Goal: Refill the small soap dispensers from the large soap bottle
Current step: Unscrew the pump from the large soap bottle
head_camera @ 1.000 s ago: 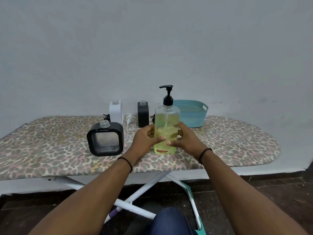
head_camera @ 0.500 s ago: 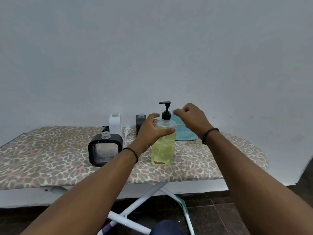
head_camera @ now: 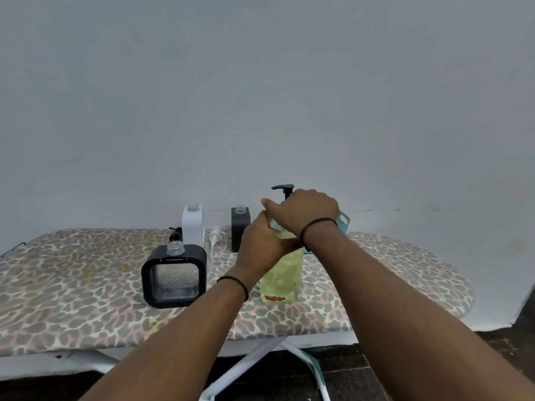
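Soap bottle (head_camera: 280,280), full, heavy and likely slick: we are gripping its shoulder with our left hand (head_camera: 262,246) while our right hand (head_camera: 304,214) fingers are curling round the pump collar.

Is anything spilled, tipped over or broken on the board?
No spill or damage shows. Only one white pump lies loose between the white dispenser and the black dispenser. Both hands hold the big bottle, which stands upright.

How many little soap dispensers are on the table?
3: a square black-framed clear dispenser at front left, a white dispenser behind it by the wall, and a black dispenser further right. The hands could hide more.
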